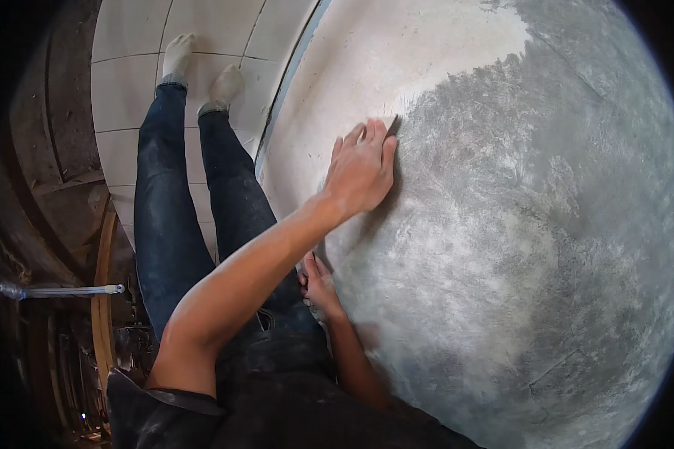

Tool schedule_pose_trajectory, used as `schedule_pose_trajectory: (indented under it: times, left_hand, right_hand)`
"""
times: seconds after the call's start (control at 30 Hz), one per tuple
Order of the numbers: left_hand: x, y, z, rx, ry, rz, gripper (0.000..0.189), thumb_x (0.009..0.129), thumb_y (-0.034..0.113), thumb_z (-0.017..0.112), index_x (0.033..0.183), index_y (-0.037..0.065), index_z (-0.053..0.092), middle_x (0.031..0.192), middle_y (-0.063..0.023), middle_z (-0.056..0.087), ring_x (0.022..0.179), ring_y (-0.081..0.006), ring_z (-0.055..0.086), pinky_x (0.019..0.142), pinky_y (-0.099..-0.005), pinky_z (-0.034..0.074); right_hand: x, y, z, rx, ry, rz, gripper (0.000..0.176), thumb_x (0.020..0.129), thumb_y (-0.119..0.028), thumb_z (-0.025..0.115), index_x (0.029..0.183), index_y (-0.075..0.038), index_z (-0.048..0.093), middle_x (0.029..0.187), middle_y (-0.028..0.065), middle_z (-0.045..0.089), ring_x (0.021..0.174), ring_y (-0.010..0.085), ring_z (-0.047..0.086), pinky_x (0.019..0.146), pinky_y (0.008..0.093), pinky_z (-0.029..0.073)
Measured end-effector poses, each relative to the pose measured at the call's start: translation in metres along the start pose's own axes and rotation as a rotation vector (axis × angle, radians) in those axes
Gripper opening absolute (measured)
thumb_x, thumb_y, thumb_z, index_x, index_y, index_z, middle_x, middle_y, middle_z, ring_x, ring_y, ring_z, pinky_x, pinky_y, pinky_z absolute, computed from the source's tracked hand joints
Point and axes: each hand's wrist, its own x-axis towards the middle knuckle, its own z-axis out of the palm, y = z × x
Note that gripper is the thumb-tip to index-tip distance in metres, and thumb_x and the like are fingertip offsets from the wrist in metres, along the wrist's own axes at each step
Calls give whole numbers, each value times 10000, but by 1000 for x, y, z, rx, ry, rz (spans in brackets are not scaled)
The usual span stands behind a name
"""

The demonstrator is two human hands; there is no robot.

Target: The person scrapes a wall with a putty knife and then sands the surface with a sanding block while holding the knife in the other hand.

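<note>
My left hand presses against the mottled grey wall surface, at the border with a pale, cream-coloured patch. Beneath its fingers is a thin, flat, dark-edged piece; most of it is hidden by the hand, so its kind does not show. Lower down, my right hand is held close to my thigh, beside the wall. Its fingers are curled in, and whatever may be inside them is hidden.
Pale floor tiles lie under my socked feet. A narrow grey-blue strip runs along the tile edge beside the wall. At left are wooden boards and a clear tube-like object.
</note>
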Motion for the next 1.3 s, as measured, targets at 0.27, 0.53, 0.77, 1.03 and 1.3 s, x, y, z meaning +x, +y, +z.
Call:
schedule_pose_trajectory:
  times: [0.27, 0.53, 0.77, 1.03, 1.3]
  left_hand:
    - [10, 21, -8, -35, 28, 14, 476, 1025, 270, 310, 1257, -116, 466, 1283, -311, 528, 1268, -438, 446, 1085, -508, 314]
    - [41, 19, -14, 91, -19, -19, 546, 1032, 314, 273, 1344, -111, 415, 1404, -263, 456, 1361, -422, 356, 1139, -532, 245]
    - [10, 49, -21, 4, -74, -9, 556, 1034, 314, 243, 1379, -97, 388, 1458, -266, 388, 1396, -404, 312, 1169, -521, 208]
    - [33, 38, -17, 82, 55, 41, 529, 1040, 306, 267, 1380, -77, 401, 1412, -279, 442, 1349, -433, 369, 1147, -484, 252]
    - [34, 35, -18, 25, -8, 77, 541, 1043, 317, 251, 1372, -81, 408, 1317, -294, 512, 1294, -429, 447, 1110, -471, 329]
  right_hand:
    - [-4, -7, 2, -62, -3, -14, 504, 982, -597, 395, 1052, -118, 538, 642, -33, 422, 442, 71, 365, 380, 247, 326]
    - [-2, -6, 3, 25, -8, -4, 412, 996, -543, 430, 1064, -154, 550, 638, -33, 417, 468, 67, 360, 424, 229, 304]
    - [-11, -11, 3, -91, 42, 28, 525, 990, -586, 394, 1183, -134, 579, 657, -34, 421, 467, 63, 350, 410, 233, 294]
    - [-7, -1, 1, -66, 5, -26, 489, 989, -581, 394, 1109, -137, 563, 655, -25, 423, 459, 76, 376, 391, 249, 295]
    - [-11, -10, 7, -13, -19, 39, 451, 985, -566, 431, 1146, -161, 546, 673, -41, 406, 427, 62, 332, 379, 225, 282]
